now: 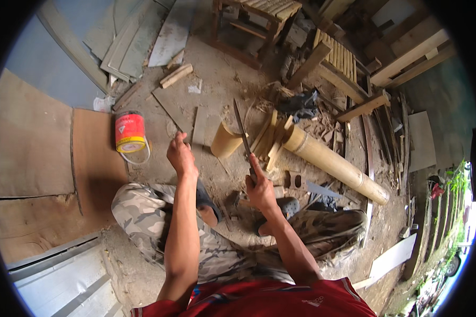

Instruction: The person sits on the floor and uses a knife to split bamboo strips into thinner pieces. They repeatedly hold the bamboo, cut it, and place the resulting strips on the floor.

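Camouflage trousers point(143, 216) and dark sandals point(206, 203) lie nearest, and above the knees the right hand point(260, 189) is clenched around the handle of a long knife point(243, 138), whose thin blade rises from the top of the fist and leans away to the far left. To its left the left hand point(181, 155) is closed on a thin sliver point(176, 128) that barely shows past the fingertips. Just beyond the blade a short bamboo section point(225, 140) stands on the dirt floor point(217, 84), with split strips point(269, 138) and a long bamboo pole point(336, 165) to the right and a red can point(130, 132) on the left.
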A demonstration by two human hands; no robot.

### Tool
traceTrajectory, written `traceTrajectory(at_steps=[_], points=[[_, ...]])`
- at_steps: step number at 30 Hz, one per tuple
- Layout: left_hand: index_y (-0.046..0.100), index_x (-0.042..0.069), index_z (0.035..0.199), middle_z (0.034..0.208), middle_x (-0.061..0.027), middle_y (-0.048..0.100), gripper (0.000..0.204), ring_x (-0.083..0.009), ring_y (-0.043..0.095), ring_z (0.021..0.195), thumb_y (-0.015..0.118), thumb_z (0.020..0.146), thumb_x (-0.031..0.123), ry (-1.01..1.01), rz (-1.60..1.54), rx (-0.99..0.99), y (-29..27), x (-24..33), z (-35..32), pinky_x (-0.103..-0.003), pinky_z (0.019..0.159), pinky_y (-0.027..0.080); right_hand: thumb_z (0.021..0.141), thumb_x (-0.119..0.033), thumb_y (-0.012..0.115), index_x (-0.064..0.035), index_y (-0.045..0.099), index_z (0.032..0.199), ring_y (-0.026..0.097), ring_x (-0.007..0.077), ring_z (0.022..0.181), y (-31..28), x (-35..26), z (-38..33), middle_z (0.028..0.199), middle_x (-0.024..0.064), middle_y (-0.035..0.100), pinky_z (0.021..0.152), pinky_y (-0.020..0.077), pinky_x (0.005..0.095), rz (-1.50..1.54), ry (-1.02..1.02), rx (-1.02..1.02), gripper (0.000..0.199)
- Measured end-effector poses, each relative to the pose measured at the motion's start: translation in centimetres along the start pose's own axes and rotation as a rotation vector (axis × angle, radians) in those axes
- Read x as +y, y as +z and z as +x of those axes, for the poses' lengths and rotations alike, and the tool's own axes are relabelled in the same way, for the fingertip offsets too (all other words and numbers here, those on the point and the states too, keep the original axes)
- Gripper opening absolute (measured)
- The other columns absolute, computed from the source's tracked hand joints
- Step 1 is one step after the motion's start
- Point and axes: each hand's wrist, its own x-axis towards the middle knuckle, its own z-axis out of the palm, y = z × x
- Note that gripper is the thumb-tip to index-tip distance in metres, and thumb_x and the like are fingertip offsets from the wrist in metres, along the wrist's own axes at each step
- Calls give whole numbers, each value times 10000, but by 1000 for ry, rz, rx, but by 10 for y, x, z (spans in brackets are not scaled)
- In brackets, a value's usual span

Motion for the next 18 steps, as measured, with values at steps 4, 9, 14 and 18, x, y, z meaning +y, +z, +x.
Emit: traceTrajectory(at_steps=[4,9,14,18], points=[[665,44,979,631,40,411,312,-38,293,442,581,962,343,0,-12,-5,3,-1,5,-220,398,210,929,-73,569,-233,333,1527,646,349,1117,-4,3,14,1230,258,631,876,543,425,68,-113,33,662],[667,49,966,614,52,407,299,-34,289,441,595,956,339,0,-8,7,-2,1,7,-222,405,203,939,-110,592,-200,328,1531,705,340,873,-41,-37,-8,989,244,703,809,545,403,72,-145,94,655],[662,52,970,625,54,412,301,-31,289,450,597,958,346,-34,-15,3,-5,3,8,-223,415,197,924,-68,565,-188,285,1545,646,261,550,-60,-75,-25,695,209,648,615,534,415,115,-62,100,691],[650,59,1002,654,41,432,299,-30,287,452,584,963,348,-60,17,-47,5,-2,-4,-220,417,196,878,-29,520,-217,259,1554,628,374,592,-1,11,11,723,244,635,616,490,482,0,-59,90,748]])
